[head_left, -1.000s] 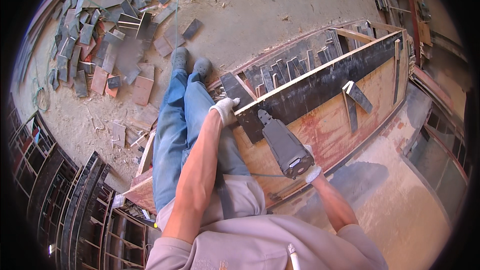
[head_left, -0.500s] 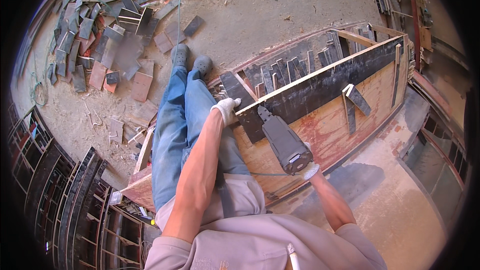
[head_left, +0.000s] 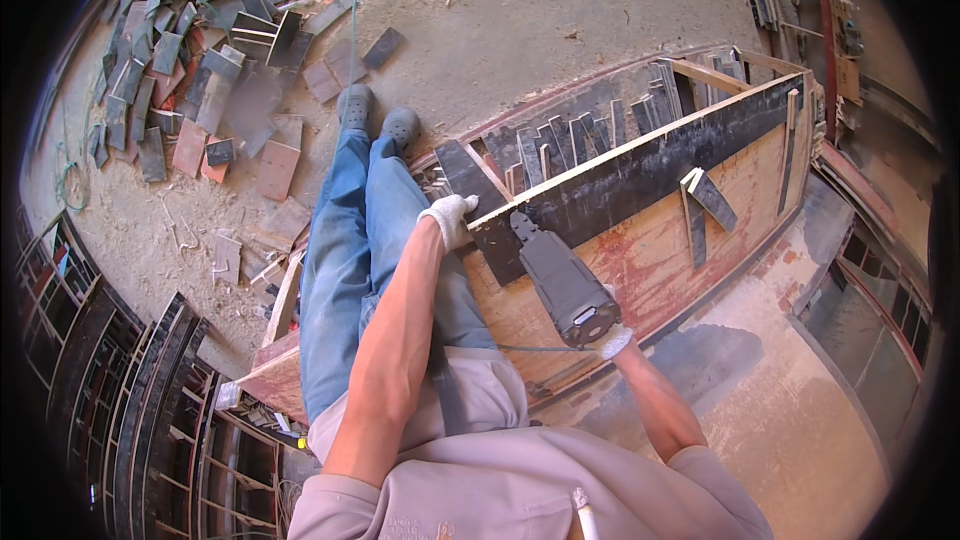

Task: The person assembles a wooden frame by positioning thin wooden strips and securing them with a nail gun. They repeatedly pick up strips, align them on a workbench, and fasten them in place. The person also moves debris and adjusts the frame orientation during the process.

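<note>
One gloved left hand (head_left: 450, 220) of yours clasps the near-left end of the long black board (head_left: 650, 175); just right of it, your right hand (head_left: 615, 341) grips the dark nail gun (head_left: 562, 283), fingers mostly hidden, nose at the board. Rough, red-stained plywood forms your worktop (head_left: 620, 252); rectangular offcuts (head_left: 191, 147) litter the dusty floor (head_left: 500, 20), far left.

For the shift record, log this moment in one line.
left hand: at black board, left end | right hand: holding grey power tool | tool nose: over board
</note>
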A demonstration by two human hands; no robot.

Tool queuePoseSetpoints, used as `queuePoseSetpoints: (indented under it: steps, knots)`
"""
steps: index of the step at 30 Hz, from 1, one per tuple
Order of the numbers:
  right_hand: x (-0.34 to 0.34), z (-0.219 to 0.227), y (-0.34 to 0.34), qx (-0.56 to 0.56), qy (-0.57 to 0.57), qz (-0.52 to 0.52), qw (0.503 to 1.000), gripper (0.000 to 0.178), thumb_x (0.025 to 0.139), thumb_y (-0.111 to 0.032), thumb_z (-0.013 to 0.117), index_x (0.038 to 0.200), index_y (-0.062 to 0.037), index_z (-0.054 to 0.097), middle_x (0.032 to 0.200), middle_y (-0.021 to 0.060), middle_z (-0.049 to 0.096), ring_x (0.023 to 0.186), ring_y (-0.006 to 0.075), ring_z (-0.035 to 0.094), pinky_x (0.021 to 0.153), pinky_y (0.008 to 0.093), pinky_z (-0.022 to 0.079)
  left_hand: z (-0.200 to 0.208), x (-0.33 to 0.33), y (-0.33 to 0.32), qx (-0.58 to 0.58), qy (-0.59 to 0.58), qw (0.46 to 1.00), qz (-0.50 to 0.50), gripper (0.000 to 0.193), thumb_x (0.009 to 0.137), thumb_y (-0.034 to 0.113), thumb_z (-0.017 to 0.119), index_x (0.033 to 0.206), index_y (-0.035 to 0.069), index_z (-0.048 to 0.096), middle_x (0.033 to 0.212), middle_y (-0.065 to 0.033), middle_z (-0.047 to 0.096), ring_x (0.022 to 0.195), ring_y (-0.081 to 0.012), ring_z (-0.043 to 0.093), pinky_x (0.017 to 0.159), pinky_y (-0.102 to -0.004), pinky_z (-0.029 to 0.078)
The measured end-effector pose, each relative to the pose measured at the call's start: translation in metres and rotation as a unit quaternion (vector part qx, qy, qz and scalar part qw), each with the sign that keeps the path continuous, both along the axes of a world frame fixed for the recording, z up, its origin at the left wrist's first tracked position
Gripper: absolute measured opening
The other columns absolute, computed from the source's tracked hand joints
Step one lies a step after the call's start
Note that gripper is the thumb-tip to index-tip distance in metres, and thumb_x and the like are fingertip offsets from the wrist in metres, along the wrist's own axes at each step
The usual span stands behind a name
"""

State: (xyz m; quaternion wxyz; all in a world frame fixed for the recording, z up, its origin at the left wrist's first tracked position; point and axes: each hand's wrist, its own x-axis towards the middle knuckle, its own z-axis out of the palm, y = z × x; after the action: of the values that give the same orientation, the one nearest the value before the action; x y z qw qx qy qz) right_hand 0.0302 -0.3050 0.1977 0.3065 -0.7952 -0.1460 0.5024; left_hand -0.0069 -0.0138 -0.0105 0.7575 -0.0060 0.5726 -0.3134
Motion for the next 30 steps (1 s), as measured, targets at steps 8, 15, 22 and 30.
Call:
queuePoseSetpoints:
  steps: [8,15,22,30]
  knots:
    - [0.002,-0.006,-0.004,-0.005,0.000,0.038,0.999,0.037,0.099,-0.016,0.062,0.133,-0.0029,0.058,0.124,0.0100,0.067,0.109,0.0178,0.065,0.094,0.0363,0.056,0.001,-0.003,0.001,0.006,-0.007,1.000,0.026,0.020,0.106,0.012,0.055,0.123,0.005,0.060,0.113,-0.0135,0.071,0.100,-0.0290,0.071,0.087,-0.0488,0.061]
    - [-0.005,-0.009,-0.005,-0.015,-0.011,0.068,0.998,0.039,0.101,-0.016,0.059,0.138,-0.0038,0.056,0.131,0.0104,0.065,0.115,0.0190,0.063,0.099,0.0375,0.055,-0.009,-0.007,-0.003,-0.005,-0.021,1.000,0.020,0.020,0.105,0.013,0.056,0.123,0.004,0.060,0.112,-0.0138,0.071,0.098,-0.0293,0.070,0.086,-0.0474,0.061]
    - [-0.010,-0.014,-0.012,-0.046,-0.004,0.123,0.991,0.042,0.104,-0.018,0.056,0.143,-0.0050,0.051,0.139,0.0106,0.061,0.123,0.0205,0.060,0.105,0.0395,0.053,-0.003,-0.003,-0.002,0.006,-0.015,1.000,0.020,0.017,0.106,0.013,0.055,0.121,0.006,0.059,0.111,-0.0140,0.071,0.098,-0.0297,0.070,0.086,-0.0485,0.060]
    - [-0.039,-0.045,-0.047,0.027,0.042,-0.011,0.999,0.050,0.105,-0.030,0.052,0.149,-0.0067,0.046,0.146,0.0085,0.056,0.133,0.0242,0.054,0.116,0.0433,0.043,-0.004,-0.001,-0.001,-0.006,-0.017,1.000,0.006,0.018,0.106,0.013,0.055,0.121,0.005,0.059,0.109,-0.0149,0.070,0.096,-0.0310,0.070,0.086,-0.0500,0.059]
